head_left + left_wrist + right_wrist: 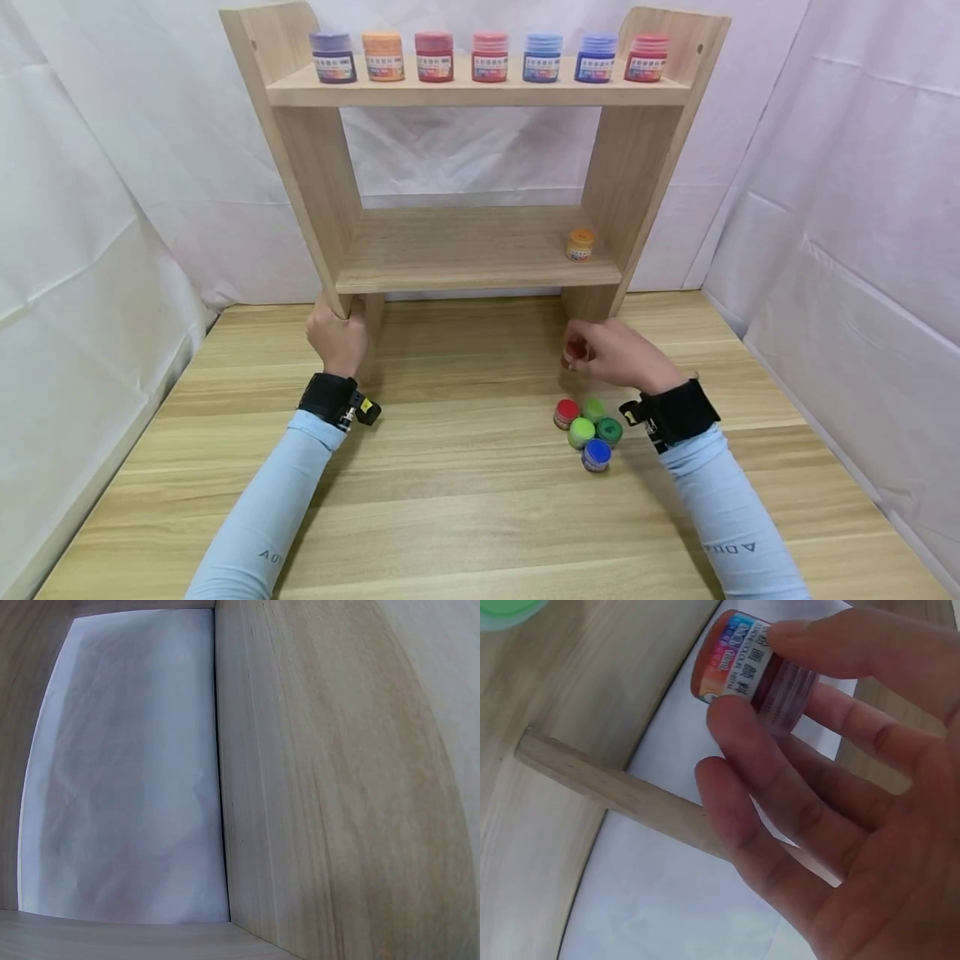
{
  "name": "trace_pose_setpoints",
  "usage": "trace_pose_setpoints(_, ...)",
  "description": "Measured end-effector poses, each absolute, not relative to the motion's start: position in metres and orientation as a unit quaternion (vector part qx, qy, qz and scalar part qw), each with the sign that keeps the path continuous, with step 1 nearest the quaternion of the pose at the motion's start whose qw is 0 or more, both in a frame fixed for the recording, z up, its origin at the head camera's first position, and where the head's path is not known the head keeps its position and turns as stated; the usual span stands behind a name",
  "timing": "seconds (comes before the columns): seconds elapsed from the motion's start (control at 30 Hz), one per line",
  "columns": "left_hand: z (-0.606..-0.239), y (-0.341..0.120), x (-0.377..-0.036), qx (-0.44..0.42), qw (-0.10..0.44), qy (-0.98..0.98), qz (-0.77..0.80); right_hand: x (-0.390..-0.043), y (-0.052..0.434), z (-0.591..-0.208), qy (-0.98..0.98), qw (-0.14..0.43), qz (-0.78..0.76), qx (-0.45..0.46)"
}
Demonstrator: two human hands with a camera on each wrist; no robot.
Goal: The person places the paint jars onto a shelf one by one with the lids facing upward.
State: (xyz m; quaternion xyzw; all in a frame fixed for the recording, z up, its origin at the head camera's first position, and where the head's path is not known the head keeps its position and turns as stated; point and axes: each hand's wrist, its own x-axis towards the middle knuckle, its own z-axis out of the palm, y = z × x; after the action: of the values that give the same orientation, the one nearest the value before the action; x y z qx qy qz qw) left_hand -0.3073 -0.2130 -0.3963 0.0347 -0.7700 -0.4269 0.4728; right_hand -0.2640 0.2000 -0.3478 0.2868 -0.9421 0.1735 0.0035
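My right hand [618, 354] pinches a small reddish-brown paint jar [742, 664] between thumb and fingers, just above the table and in front of the shelf's right leg. In the right wrist view the jar is tilted, with its printed label showing. My left hand [337, 337] grips the lower front edge of the wooden shelf's left side panel [288, 167]; some fingers are hidden behind the wood. On the table near my right hand stand a red jar [566, 413], two light green jars [581, 432], a dark green jar [609, 431] and a blue jar [597, 454], close together.
The shelf's top board [480, 95] carries a row of several paint jars, among them a purple jar [333, 58] and an orange jar [383, 57]. One yellow-orange jar [580, 246] stands at the right end of the middle board [465, 250]. White cloth [862, 208] surrounds the table.
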Motion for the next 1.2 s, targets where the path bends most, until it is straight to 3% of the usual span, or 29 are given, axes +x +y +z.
trace_pose_setpoints(1.2, -0.396, -0.213, -0.307, 0.033, 0.489, -0.765, -0.418, -0.243, 0.188, -0.291, -0.910, 0.133, 0.198, 0.340)
